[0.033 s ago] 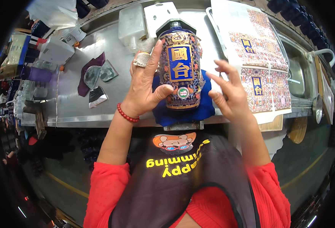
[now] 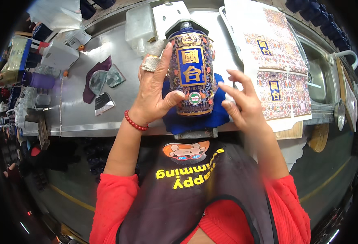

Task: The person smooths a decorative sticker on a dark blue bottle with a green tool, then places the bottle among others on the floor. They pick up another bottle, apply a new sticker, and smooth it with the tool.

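A dark blue bottle [image 2: 193, 97] with a floral-patterned label and a blue-and-gold panel lies on a blue cloth [image 2: 220, 112], its neck pointing away from me. My left hand [image 2: 152, 95] is spread along the bottle's left side. Its thumb lies on the lower label and its index finger runs along the left edge; pale wrapping covers other fingers. My right hand [image 2: 246, 103] hovers just right of the bottle, thumb and index finger apart, nothing visible between them. Whether its fingertips touch the label edge I cannot tell.
Printed label sheets [image 2: 284, 91] lie at the right, beside a metal sink [image 2: 322, 83]. A translucent plastic container [image 2: 139, 30] stands behind my left hand. Scraps of dark cloth [image 2: 90, 87] and film [image 2: 104, 103] lie on the metal table [image 2: 75, 110] at the left.
My right index finger has dipped slightly and come nearer the thumb. My left hand and the bottle have hardly moved.
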The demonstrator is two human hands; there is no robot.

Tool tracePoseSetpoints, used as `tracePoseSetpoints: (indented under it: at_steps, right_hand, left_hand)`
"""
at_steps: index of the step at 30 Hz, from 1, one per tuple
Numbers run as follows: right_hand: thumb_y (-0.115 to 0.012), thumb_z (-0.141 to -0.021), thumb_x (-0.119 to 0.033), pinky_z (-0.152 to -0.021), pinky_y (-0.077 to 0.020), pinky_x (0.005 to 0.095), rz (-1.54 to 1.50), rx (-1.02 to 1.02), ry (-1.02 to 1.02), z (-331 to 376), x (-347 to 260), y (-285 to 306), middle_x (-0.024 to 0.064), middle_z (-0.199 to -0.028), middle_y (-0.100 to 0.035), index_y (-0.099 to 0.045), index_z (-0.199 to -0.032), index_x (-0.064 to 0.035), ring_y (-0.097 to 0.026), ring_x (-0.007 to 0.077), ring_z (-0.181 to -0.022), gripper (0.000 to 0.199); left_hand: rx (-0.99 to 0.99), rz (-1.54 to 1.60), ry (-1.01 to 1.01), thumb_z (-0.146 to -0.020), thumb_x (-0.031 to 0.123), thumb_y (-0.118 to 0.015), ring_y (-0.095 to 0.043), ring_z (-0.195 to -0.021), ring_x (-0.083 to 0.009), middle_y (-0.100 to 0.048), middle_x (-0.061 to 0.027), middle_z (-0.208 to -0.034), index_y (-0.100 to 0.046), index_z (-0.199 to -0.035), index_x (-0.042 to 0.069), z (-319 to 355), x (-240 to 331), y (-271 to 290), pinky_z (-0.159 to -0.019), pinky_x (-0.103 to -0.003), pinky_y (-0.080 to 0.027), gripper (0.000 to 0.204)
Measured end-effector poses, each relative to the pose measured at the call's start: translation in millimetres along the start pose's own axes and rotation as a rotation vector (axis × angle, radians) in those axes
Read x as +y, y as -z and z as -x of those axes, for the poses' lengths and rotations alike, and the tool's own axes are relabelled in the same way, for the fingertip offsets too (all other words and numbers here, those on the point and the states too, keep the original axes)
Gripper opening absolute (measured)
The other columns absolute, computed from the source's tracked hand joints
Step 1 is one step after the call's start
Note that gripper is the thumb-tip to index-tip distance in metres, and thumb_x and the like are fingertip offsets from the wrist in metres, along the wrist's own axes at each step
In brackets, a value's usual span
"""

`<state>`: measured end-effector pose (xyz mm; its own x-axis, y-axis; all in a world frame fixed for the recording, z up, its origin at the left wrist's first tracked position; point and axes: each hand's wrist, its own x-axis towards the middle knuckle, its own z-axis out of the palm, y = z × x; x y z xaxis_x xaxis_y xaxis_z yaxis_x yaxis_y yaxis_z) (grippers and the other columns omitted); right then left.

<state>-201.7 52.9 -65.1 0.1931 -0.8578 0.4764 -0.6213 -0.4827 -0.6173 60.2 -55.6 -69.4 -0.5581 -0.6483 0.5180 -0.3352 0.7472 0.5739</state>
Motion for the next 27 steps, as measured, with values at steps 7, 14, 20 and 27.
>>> tracePoseSetpoints:
  at_steps: [7,14,20,27]
  right_hand:
    - [-0.078,-0.083,-0.021,-0.110,-0.0414,0.0489,0.039,-0.108,0.011,42.1,-26.2,-18.0,0.0224,-0.151,-0.042,-0.051,-0.147,-0.0038,-0.047,0.0413,-0.132,0.071]
    - [-0.078,-0.082,-0.019,-0.110,-0.0403,0.0496,0.088,-0.175,0.027,46.9,-26.2,-16.7,0.0214,-0.151,-0.042,-0.050,-0.147,-0.0038,-0.046,0.0416,-0.131,0.073]
    - [-0.070,-0.093,-0.022,-0.108,-0.0412,0.0476,0.020,-0.013,-0.015,22.4,-19.4,-9.8,0.0234,-0.146,-0.048,-0.055,-0.143,-0.0020,-0.051,0.0409,-0.125,0.056]
    - [-0.065,-0.098,-0.040,-0.105,-0.0460,0.0443,-0.025,-0.033,-0.067,-34.6,1.5,-13.1,0.0241,-0.152,-0.036,-0.041,-0.154,-0.0065,-0.052,0.0369,-0.120,0.069]
  left_hand:
    - [-0.058,0.002,0.001,-0.091,0.070,-0.058,-0.041,-0.138,-0.0384,-0.047,-0.0210,-0.151,-0.031,-0.160,0.004,7.6,3.7,-0.2,-0.119,-0.050,-0.019,0.099]
    - [-0.040,-0.053,-0.012,-0.090,0.073,-0.055,-0.042,-0.137,-0.0378,-0.045,-0.0212,-0.153,-0.030,-0.160,0.005,9.8,-1.4,-1.5,-0.118,-0.050,-0.020,0.101]
    - [-0.017,-0.035,-0.021,-0.090,0.078,-0.048,-0.039,-0.138,-0.0384,-0.043,-0.0214,-0.154,-0.030,-0.160,0.005,6.3,-4.3,1.7,-0.119,-0.050,-0.017,0.103]
    - [-0.056,-0.052,0.040,-0.091,0.078,-0.046,-0.037,-0.141,-0.0398,-0.041,-0.0254,-0.154,-0.027,-0.160,0.000,-1.7,2.1,3.3,-0.121,-0.054,-0.012,0.106]
